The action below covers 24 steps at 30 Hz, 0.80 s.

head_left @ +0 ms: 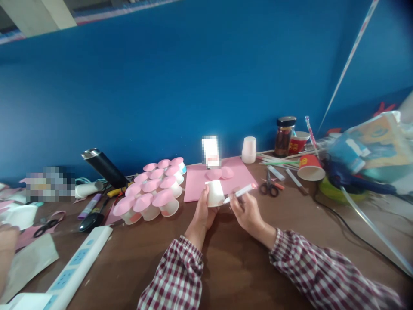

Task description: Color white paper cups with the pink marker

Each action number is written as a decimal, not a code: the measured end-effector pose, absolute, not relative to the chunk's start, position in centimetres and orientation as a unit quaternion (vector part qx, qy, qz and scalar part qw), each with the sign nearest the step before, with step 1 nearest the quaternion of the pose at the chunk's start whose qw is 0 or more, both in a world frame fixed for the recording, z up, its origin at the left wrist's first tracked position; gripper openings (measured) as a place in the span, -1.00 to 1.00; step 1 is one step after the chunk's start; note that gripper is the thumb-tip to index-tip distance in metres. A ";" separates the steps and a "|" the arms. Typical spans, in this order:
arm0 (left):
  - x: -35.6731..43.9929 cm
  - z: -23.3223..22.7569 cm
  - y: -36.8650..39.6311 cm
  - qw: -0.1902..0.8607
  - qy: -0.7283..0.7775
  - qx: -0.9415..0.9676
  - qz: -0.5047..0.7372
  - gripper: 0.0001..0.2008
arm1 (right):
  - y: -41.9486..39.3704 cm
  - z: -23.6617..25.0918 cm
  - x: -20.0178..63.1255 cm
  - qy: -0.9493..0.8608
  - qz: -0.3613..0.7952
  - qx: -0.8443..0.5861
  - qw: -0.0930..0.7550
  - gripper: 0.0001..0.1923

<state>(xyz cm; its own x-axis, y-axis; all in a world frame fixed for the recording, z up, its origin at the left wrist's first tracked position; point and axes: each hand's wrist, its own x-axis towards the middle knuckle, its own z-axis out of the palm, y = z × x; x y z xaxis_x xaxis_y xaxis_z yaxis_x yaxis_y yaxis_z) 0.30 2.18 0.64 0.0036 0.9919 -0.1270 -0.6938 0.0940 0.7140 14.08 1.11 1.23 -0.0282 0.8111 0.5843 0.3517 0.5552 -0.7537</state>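
Note:
My left hand (pixel 203 212) is closed around a white paper cup (pixel 215 193), holding it just above the table. In my right hand (pixel 249 212) is a white marker pen (pixel 240 192) with a pinkish end, its tip pointing left at the cup's lower right side. Whether the tip touches the cup I cannot tell. Behind the cup lies a sheet of pink paper (pixel 193 183) with pink paper discs (pixel 214 174) on it. To the left stand several white cups topped with pink discs (pixel 151 185).
Scissors (pixel 269 188), markers (pixel 297 181) and a red cup (pixel 310 168) lie at right, near a lidded jar (pixel 285 137). Stacked white cups (pixel 249 150) stand behind. At left are a black flask (pixel 105 168), a power strip (pixel 82 262) and another person's hand (pixel 7 245).

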 end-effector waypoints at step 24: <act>-0.1 0.6 2.0 0.676 0.300 0.275 0.615 -0.55 | 1.5 1.0 14.2 -0.681 0.200 -0.436 0.553 -0.77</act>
<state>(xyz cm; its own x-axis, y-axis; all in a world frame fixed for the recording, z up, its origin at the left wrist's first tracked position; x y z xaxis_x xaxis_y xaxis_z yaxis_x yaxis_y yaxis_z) -0.15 2.01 0.58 0.0644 0.9957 -0.0663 -0.6655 0.0924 0.7406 14.19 1.51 1.00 -0.0081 0.8148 0.5797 0.3731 0.5404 -0.7542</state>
